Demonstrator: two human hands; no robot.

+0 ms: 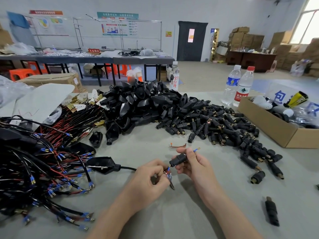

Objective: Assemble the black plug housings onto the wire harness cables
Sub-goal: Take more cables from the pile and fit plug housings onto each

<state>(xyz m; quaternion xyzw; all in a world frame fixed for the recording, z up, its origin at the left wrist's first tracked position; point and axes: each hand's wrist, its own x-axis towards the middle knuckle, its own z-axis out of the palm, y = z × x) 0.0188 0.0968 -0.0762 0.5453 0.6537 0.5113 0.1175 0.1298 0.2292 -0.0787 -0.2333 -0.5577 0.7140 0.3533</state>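
Nearest, to the right of the right hand, a loose black plug (271, 213) lies blurred. The left hand (151, 176) pinches a blue-tipped wire (168, 169), and its curled fingers hide most of it. A dark smeared piece below them cannot be made out. The right hand (191, 164) grips a black plug housing (178, 159) that meets the wire's tip. Left of the left hand, the wire harness tangle (34, 169) runs off the edge. Beyond the right hand spreads a pile of plug housings (215, 125).

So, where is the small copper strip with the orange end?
Head view: the copper strip lies on the table, centre, just beyond the right hand.
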